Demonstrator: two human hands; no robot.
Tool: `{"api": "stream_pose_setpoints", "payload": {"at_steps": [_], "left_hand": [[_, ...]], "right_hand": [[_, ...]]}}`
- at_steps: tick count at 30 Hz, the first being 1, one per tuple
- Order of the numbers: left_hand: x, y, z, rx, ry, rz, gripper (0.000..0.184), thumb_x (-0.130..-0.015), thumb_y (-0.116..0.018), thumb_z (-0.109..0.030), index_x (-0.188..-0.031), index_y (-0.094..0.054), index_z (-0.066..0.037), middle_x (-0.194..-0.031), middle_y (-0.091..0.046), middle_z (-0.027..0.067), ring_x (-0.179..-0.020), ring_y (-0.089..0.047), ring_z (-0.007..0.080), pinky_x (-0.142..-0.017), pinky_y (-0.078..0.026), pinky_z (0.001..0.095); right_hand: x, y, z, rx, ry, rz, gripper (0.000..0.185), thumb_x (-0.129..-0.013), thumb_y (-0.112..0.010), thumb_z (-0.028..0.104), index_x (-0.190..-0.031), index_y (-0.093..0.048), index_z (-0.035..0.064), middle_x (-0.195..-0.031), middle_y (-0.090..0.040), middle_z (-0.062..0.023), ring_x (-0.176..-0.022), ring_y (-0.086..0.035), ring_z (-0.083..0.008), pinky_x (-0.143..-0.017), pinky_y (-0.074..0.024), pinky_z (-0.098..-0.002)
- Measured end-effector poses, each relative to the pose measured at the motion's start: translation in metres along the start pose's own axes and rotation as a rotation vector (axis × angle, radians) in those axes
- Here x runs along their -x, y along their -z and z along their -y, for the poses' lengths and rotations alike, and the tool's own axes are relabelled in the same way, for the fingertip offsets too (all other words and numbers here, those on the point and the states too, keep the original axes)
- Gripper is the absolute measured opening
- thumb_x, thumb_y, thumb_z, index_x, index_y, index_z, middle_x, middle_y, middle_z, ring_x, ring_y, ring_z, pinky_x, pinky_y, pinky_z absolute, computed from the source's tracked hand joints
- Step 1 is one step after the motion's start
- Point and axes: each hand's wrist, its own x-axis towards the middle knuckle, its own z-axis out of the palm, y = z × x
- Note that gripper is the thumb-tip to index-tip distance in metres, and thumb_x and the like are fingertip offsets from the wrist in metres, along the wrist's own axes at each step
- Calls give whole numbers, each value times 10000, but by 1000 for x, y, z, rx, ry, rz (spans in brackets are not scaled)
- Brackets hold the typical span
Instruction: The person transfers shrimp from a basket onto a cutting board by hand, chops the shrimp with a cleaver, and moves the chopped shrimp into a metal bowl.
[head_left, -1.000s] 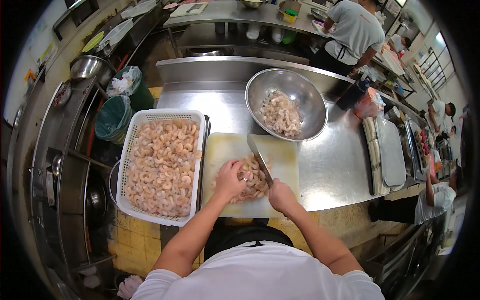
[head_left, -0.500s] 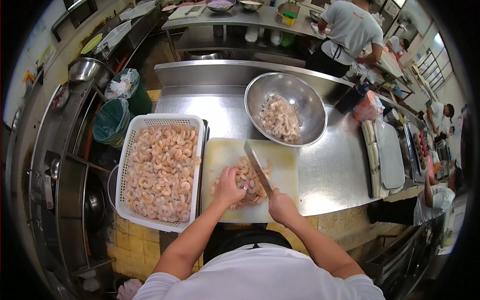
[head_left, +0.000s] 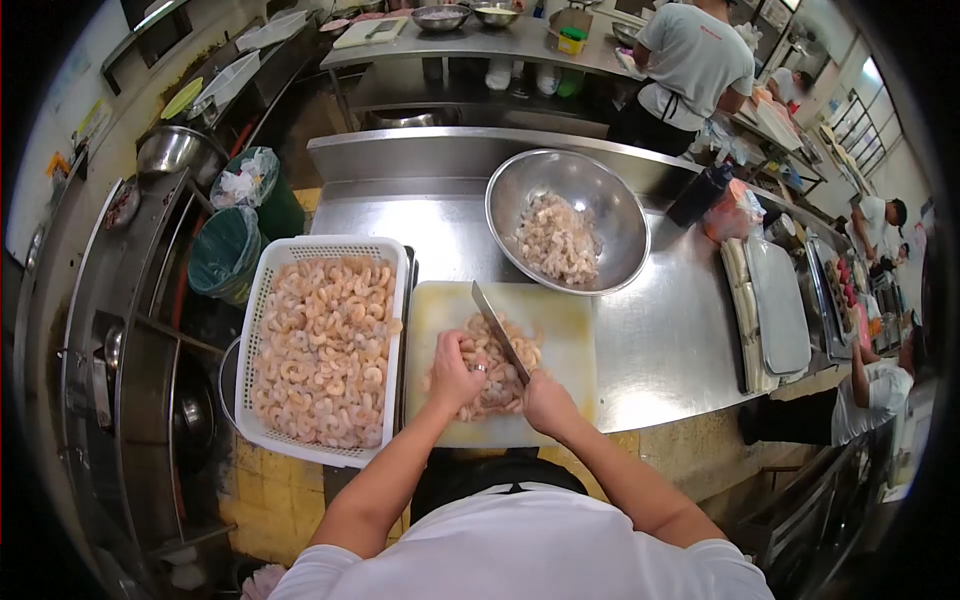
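Observation:
My right hand (head_left: 549,402) is wrapped round the handle of a kitchen knife (head_left: 497,328), its blade slanting up and left across peeled shrimp (head_left: 495,398) on a pale cutting board (head_left: 440,300). Close to the blade's left side, my left hand (head_left: 457,372) presses curled fingers onto the shrimp; its fingertips are partly hidden. Left of the board stands a white perforated basket (head_left: 330,243) full of whole peeled shrimp. Behind the board, a steel bowl (head_left: 622,220) holds a heap of cut shrimp pieces (head_left: 556,240).
The steel worktable (head_left: 680,340) has a raised back edge. A dark bottle (head_left: 700,195), a plastic bag (head_left: 735,212) and trays (head_left: 778,310) stand at its right. Two lined bins (head_left: 225,250) are left of it. Several people work beyond, one (head_left: 690,60) at the back.
The knife and my right hand have shifted slightly left, bringing the blade nearer my left hand. My left hand stays on the shrimp.

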Motion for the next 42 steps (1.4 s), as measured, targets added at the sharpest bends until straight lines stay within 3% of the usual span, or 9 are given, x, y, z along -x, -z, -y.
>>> {"api": "stream_pose_setpoints", "payload": {"at_steps": [3, 6, 10, 15, 18, 29, 35, 38, 42], "left_hand": [[-15, -10, 10, -280, -43, -125, 440, -879, -721, -163, -1239, -561, 33, -1257, -578, 231, -1155, -557, 431, -1065, -448, 504], [-29, -2, -1, -316, 69, 63, 400, -904, -696, -193, -1217, -622, 43, -1253, -610, 239, -1189, -557, 426, -1097, -437, 494], [-32, -7, 1, -223, 96, 182, 332, -913, -683, -190, -1151, -667, 41, -1202, -644, 237, -1203, -565, 409, -1091, -451, 474], [-22, -8, -1, -129, 77, 74, 322, -890, -706, -126, -1154, -634, 42, -1161, -635, 229, -1131, -597, 399, -1018, -490, 473], [-19, -5, -9, -64, 195, -2, 354, -872, -719, -87, -1176, -587, 37, -1137, -613, 223, -1084, -605, 395, -971, -498, 471], [-9, -8, 11, -93, 119, -51, 317, -870, -689, -69, -1145, -565, 29, -1111, -597, 229, -1047, -604, 407, -945, -498, 473], [-7, -4, 10, -65, 126, -27, 276, -885, -692, -86, -1105, -562, 17, -1091, -595, 219, -1043, -597, 410, -933, -494, 478], [-3, -7, 15, -77, 105, -41, 256, -895, -692, -95, -1092, -567, 11, -1079, -591, 216, -1029, -594, 407, -922, -492, 478], [-5, -6, 13, -50, 126, -90, 253, -881, -715, -127, -1069, -587, -14, -1073, -591, 203, -1020, -591, 404, -929, -484, 499]], "right_hand": [[7, 25, -2, -46, 24, -19, 244, -1030, -532, 162, -1040, -563, -80, -828, -677, -381, -804, -670, -575, -764, -531, -649], [30, 51, 13, -39, -27, -22, 234, -1030, -514, 153, -1054, -555, -76, -842, -681, -381, -827, -675, -570, -774, -528, -650], [22, 33, -4, 51, -54, 12, 201, -1002, -496, 115, -1070, -544, -67, -850, -691, -375, -846, -692, -561, -789, -539, -644], [17, 55, 11, 72, -62, 17, 189, -979, -494, 90, -1079, -542, -64, -847, -702, -363, -826, -696, -561, -787, -549, -640], [22, 45, 10, 52, -73, 17, 193, -976, -499, 93, -1074, -553, -65, -858, -702, -367, -838, -698, -562, -801, -548, -644], [1, 20, -4, 60, 14, 24, 196, -992, -494, 103, -1040, -576, -68, -918, -704, -375, -872, -700, -564, -811, -551, -642], [13, 48, 30, 7, -4, -40, 215, -999, -489, 111, -1050, -585, -74, -931, -710, -370, -872, -703, -563, -806, -557, -635], [-1, 13, 7, 58, -57, 101, 208, -985, -489, 82, -1070, -586, -81, -951, -708, -377, -890, -703, -561, -824, -559, -630], [3, 21, 0, -18, -29, 81, 269, -1031, -551, 177, -1078, -583, -86, -934, -709, -363, -909, -699, -551, -820, -556, -600]]}}
